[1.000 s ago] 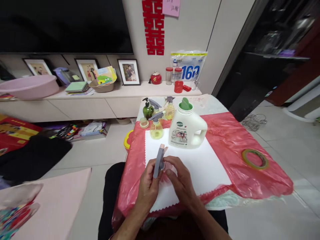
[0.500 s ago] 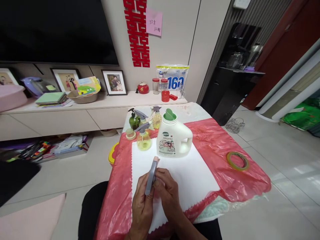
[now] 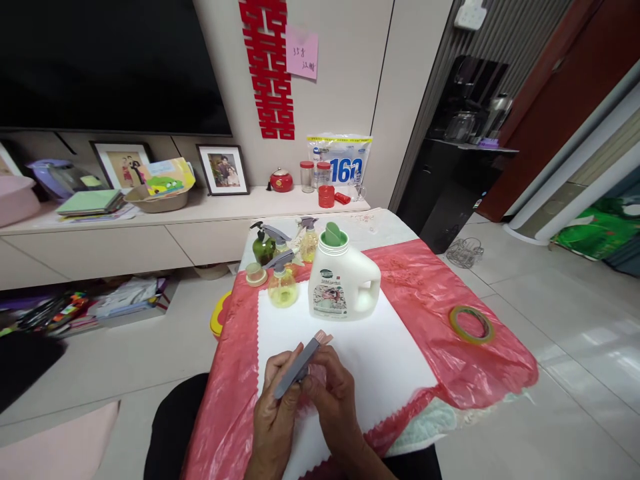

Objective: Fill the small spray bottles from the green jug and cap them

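Note:
A grey spray head [image 3: 299,368] with a pink tip is held up in front of me, tilted with its tip to the far right. My left hand [image 3: 274,410] is closed around its near end. On its other side, the fingers of my right hand [image 3: 333,393] are closed at its underside; what lies between and beneath the hands is mostly hidden. Beyond them a white detergent jug [image 3: 345,283] stands upright, a green piece [image 3: 334,235] in its mouth. To its left is a clear spray bottle [image 3: 283,291] with yellowish liquid and a grey trigger head.
Another spray bottle [image 3: 309,243], a green pump bottle [image 3: 263,247] and a small round cap [image 3: 256,274] stand at the table's far left. A roll of tape [image 3: 472,325] lies on the red plastic sheet [image 3: 415,273] at right. A white cloth [image 3: 380,373] lies under the jug.
The spray head has tipped further over, its tip swinging to the right and nearer me. Both hands stay closed on it. The whole view has shifted slightly.

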`<state>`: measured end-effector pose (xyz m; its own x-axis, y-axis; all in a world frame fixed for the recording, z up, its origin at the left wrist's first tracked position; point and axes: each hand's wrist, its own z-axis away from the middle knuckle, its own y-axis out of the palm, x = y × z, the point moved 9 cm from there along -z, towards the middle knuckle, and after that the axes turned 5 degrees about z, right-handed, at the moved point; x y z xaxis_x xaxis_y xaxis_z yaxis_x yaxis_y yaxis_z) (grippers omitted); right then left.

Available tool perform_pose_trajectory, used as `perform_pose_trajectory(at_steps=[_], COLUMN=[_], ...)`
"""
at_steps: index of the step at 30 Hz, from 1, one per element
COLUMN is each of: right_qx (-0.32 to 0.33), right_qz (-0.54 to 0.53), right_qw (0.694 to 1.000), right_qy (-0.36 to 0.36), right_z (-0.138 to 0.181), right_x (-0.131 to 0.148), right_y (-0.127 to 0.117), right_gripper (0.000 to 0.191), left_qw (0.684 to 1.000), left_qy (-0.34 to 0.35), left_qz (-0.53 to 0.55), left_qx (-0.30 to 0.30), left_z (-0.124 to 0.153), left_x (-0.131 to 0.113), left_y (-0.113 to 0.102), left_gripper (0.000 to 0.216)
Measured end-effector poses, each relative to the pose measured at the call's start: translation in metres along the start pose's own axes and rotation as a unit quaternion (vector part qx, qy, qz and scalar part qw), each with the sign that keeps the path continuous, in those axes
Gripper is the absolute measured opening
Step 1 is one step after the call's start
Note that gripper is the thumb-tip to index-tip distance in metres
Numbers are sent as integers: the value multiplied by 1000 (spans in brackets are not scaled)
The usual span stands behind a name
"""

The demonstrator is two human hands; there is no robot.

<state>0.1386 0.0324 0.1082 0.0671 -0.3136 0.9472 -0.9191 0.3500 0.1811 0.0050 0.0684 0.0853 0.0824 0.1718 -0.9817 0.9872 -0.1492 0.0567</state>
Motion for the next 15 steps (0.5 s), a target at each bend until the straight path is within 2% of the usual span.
perform_pose_trajectory(at_steps=[6,9,11,15], right_qx=[27,62,69,49], right_qz=[24,58,68,90], right_qw=[999,996,995,995], right_qy=[12,27,30,10], right_z=[1,5,6,5], right_x=[0,-1,-1,1], right_y=[5,10,10,5], right_gripper=[24,34,34,26], left_qw=[996,993,993,994], left_qy=[32,56,63,8], left_qz=[27,31,33,57], left_qx=[-80,-94,-94,-94], left_z=[2,3,4,6], left_x=[-12,-15,-15,0], left_y=[-4,-3,-3,-6], left_gripper=[25,22,23,33])
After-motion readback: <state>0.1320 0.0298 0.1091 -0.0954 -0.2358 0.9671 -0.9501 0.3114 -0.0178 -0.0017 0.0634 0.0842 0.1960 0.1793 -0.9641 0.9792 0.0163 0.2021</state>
